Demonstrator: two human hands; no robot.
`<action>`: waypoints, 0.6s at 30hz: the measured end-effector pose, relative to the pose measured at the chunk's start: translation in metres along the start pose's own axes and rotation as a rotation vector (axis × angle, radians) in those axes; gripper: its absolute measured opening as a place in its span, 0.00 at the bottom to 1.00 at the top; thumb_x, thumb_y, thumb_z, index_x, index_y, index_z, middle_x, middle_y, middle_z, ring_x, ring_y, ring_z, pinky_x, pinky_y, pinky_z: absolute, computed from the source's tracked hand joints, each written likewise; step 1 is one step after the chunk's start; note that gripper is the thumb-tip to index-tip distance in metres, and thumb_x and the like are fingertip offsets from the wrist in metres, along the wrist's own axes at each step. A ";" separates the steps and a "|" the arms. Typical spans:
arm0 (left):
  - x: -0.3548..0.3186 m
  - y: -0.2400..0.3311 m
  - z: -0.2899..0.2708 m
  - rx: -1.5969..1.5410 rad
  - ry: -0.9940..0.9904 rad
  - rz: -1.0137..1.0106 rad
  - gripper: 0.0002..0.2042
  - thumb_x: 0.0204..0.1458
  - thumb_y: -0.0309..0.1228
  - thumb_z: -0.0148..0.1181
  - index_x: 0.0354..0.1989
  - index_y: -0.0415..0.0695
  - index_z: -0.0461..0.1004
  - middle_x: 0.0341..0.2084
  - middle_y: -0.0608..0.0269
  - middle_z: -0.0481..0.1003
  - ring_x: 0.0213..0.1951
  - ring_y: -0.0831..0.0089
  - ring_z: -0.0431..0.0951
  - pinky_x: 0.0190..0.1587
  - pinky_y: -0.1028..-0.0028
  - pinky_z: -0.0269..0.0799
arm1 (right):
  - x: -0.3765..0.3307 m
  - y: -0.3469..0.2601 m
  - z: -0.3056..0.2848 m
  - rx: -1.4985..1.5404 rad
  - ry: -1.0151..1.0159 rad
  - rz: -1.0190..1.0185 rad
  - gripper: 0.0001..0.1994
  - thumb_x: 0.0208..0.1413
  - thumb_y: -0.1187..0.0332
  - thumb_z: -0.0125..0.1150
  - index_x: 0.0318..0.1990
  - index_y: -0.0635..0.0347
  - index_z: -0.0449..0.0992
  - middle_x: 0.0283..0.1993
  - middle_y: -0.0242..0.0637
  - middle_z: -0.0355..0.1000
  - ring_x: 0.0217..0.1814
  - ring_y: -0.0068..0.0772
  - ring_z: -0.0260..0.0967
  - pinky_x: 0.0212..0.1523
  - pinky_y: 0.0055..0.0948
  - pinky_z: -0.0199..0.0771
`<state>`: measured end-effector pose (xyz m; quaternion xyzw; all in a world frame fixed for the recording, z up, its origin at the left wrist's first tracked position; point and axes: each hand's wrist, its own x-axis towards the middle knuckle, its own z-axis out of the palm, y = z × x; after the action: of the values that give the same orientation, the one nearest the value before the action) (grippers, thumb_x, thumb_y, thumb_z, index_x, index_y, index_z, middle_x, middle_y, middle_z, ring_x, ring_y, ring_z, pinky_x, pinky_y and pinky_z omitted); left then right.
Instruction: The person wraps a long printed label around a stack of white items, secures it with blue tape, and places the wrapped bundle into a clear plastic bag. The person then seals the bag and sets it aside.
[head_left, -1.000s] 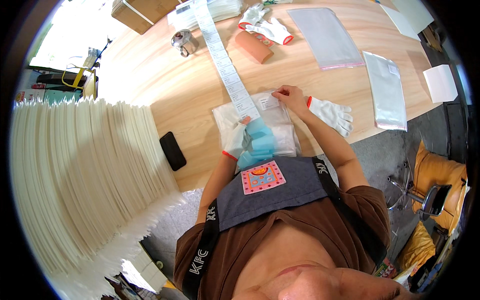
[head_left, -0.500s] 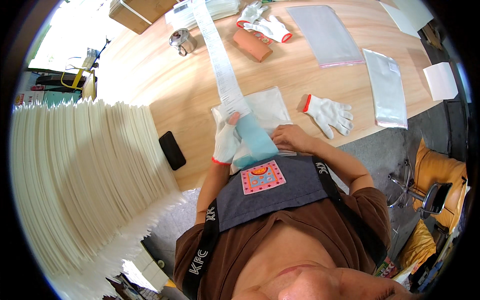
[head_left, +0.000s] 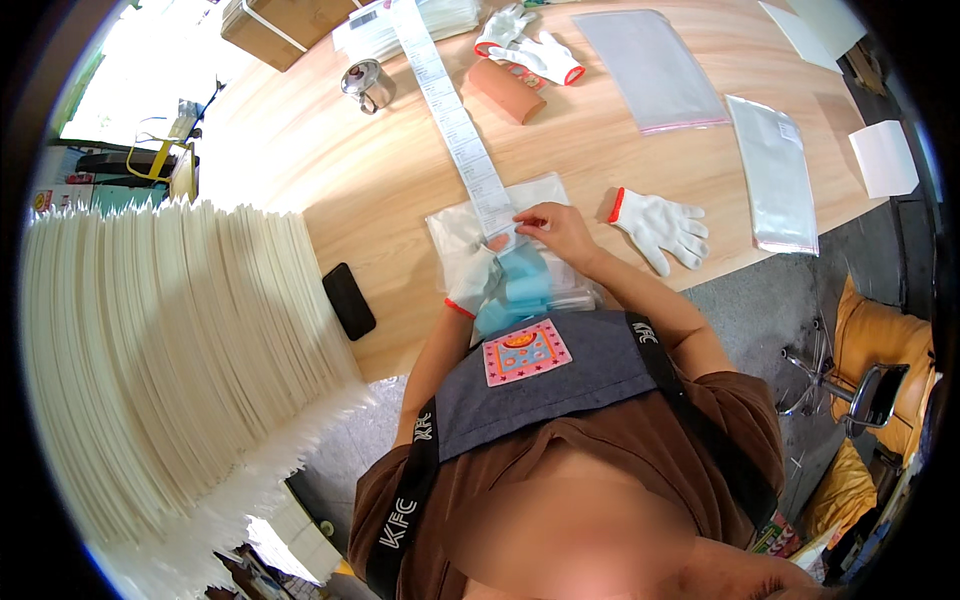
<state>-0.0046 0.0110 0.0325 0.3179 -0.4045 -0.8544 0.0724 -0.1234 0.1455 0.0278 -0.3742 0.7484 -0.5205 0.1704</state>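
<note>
A long strip of white printed labels runs down the table toward me, and its blue backing hangs in a bend at the near end. My left hand, in a white glove with a red cuff and a bare thumb tip showing, holds the strip near that end. Bare, my right hand pinches the strip's right edge with thumb and fingertips just above the left thumb. Beneath both hands lie clear plastic bags, partly covered by the strip and the hands.
At left rises a tall stack of white sheets, beside a black phone. A white glove lies right of my hands. Farther back are a metal cup, an orange-brown roll, gloves, a cardboard box and clear bags.
My right hand has moved up and left from the table's near edge to the label strip. My left hand has shifted slightly right, and the blue backing now bends more.
</note>
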 end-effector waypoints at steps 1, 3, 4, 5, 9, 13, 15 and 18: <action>0.002 0.002 0.001 -0.070 0.025 -0.047 0.13 0.53 0.29 0.59 0.46 0.38 0.72 0.36 0.64 0.76 0.34 0.76 0.75 0.35 0.77 0.70 | -0.002 0.003 0.002 -0.062 0.044 -0.089 0.07 0.46 0.68 0.64 0.33 0.58 0.78 0.33 0.35 0.74 0.35 0.35 0.71 0.36 0.28 0.71; 0.012 -0.011 -0.016 -0.057 0.023 -0.011 0.12 0.52 0.29 0.59 0.43 0.39 0.73 0.34 0.64 0.76 0.33 0.75 0.75 0.35 0.76 0.70 | -0.004 -0.004 0.005 -0.245 0.085 -0.323 0.06 0.44 0.68 0.65 0.30 0.56 0.78 0.31 0.32 0.72 0.34 0.34 0.70 0.34 0.29 0.71; 0.019 -0.019 -0.026 -0.050 0.020 0.007 0.11 0.52 0.29 0.59 0.42 0.39 0.73 0.33 0.64 0.76 0.33 0.74 0.75 0.35 0.76 0.71 | -0.006 -0.008 0.005 -0.338 0.108 -0.439 0.05 0.43 0.68 0.65 0.29 0.55 0.78 0.30 0.31 0.72 0.33 0.33 0.69 0.34 0.30 0.71; 0.022 -0.022 -0.031 -0.019 0.038 -0.003 0.11 0.52 0.29 0.59 0.42 0.40 0.74 0.33 0.64 0.76 0.32 0.74 0.75 0.35 0.76 0.71 | -0.007 -0.009 0.005 -0.342 0.113 -0.440 0.05 0.42 0.67 0.65 0.28 0.54 0.77 0.30 0.31 0.71 0.33 0.33 0.69 0.33 0.30 0.71; 0.029 -0.029 -0.040 0.075 0.066 -0.013 0.10 0.51 0.29 0.59 0.41 0.40 0.74 0.32 0.63 0.76 0.31 0.74 0.76 0.32 0.76 0.71 | -0.012 -0.012 0.005 -0.331 0.104 -0.392 0.04 0.42 0.67 0.65 0.26 0.54 0.77 0.29 0.30 0.70 0.33 0.33 0.68 0.33 0.29 0.70; 0.031 -0.023 -0.042 0.103 0.174 0.001 0.18 0.46 0.22 0.62 0.47 0.38 0.69 0.39 0.62 0.74 0.39 0.73 0.74 0.39 0.75 0.70 | -0.016 -0.021 -0.003 -0.136 -0.005 -0.303 0.04 0.47 0.68 0.64 0.28 0.56 0.77 0.30 0.30 0.72 0.32 0.29 0.69 0.32 0.25 0.70; 0.036 -0.026 -0.046 0.046 0.150 0.009 0.21 0.45 0.19 0.62 0.50 0.39 0.66 0.41 0.62 0.72 0.41 0.72 0.73 0.41 0.74 0.71 | -0.010 -0.009 -0.010 0.226 -0.036 0.016 0.05 0.50 0.68 0.63 0.30 0.58 0.78 0.32 0.29 0.74 0.32 0.24 0.70 0.32 0.24 0.70; 0.047 -0.040 -0.058 -0.087 0.056 0.025 0.26 0.45 0.17 0.61 0.55 0.41 0.61 0.42 0.62 0.71 0.42 0.71 0.73 0.40 0.73 0.72 | 0.015 0.015 -0.033 0.457 -0.070 0.315 0.08 0.52 0.67 0.62 0.34 0.63 0.78 0.31 0.30 0.76 0.31 0.16 0.68 0.31 0.21 0.68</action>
<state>-0.0009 -0.0181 -0.0470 0.3333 -0.3687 -0.8610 0.1080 -0.1602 0.1585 0.0292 -0.2226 0.6542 -0.6298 0.3549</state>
